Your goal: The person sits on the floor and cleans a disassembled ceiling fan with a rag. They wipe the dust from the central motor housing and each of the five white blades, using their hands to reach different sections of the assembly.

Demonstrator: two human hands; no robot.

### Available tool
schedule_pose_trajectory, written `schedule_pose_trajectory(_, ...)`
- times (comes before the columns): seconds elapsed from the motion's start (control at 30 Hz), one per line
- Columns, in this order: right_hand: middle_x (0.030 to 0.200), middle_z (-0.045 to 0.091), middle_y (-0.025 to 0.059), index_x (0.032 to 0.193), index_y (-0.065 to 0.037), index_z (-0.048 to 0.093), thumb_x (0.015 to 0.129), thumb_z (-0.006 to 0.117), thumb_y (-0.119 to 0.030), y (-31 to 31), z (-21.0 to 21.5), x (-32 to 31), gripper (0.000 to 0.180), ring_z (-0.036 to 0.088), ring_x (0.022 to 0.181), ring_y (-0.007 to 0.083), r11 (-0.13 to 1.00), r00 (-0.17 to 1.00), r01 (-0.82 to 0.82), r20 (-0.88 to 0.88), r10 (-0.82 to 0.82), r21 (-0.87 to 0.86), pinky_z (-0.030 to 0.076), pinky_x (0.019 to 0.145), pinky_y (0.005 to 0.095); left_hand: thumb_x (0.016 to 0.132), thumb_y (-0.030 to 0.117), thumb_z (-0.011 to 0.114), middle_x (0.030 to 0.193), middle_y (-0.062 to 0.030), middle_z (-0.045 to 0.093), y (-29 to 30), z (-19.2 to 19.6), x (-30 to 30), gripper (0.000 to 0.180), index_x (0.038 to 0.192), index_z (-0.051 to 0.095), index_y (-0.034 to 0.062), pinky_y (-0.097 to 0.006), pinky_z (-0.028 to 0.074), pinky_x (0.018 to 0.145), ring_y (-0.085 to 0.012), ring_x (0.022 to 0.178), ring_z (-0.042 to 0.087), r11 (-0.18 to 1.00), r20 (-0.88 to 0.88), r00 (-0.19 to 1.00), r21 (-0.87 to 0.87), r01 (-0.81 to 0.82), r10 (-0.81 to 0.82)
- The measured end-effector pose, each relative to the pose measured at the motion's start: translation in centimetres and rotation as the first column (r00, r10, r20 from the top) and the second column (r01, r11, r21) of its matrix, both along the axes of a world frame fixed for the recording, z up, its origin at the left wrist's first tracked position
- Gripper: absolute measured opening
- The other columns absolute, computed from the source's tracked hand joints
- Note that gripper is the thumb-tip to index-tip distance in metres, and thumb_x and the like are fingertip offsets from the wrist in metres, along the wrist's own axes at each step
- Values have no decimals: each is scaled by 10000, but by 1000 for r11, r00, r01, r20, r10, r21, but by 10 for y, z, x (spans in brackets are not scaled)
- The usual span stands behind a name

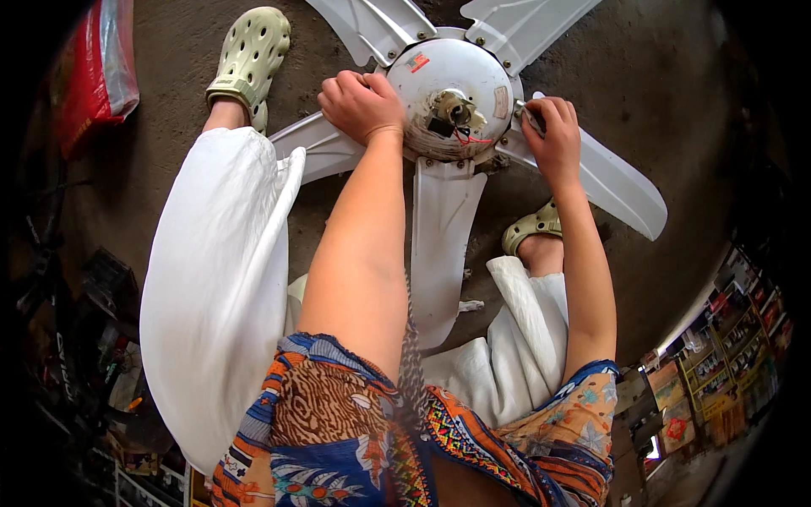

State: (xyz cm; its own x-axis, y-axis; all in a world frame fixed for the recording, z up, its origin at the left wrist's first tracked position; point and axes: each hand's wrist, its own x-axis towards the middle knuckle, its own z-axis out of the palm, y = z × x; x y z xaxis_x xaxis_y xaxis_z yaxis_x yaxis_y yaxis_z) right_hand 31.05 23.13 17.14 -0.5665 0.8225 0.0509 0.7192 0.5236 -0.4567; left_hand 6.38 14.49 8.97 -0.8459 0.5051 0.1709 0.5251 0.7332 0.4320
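Note:
A white ceiling fan [439, 72] lies on the floor before me, its round motor housing surrounded by several white blades. At the housing's left rim is my left hand [363, 106], fingers curled closed above the root of the left blade [314, 145]; what they grip is hidden. My right hand [555, 139] pinches at the right rim, where the right blade [612, 177] joins the housing. Whatever is between those fingertips is too small to name. In the middle of the housing, a worn hub [452, 110] shows with red wires and a small black part beside it.
The near blade [443, 245] points toward me between my legs. My feet, in pale green clogs [252, 59], flank the fan. A red and silver bag [97, 76] lies at the far left. Stocked shelves [731, 355] stand at the lower right, with clutter at the lower left.

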Motion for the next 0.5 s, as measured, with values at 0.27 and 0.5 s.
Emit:
schedule_pose_trajectory(0.27, 846, 584, 54, 831, -92, 557, 704, 755, -144, 3, 0, -16, 241, 582, 853, 273, 998, 983, -33, 181, 23, 55, 507, 722, 390, 785, 211, 543, 865, -122, 549, 3, -4, -4, 159, 725, 525, 65, -484, 419, 770, -357, 872, 514, 1000, -50, 999, -30, -9, 8)
schedule_pose_trajectory(0.5, 824, 590, 76, 817, -72, 560, 762, 729, -123, -1, -4, 18, 185, 594, 841, 283, 995, 977, 58, 198, -73, 84, 499, 710, 400, 787, 203, 550, 855, -115, 550, 1, -5, 0, 150, 722, 528, 69, -472, 423, 772, -353, 860, 518, 1000, -30, 999, 8, -19, 19)
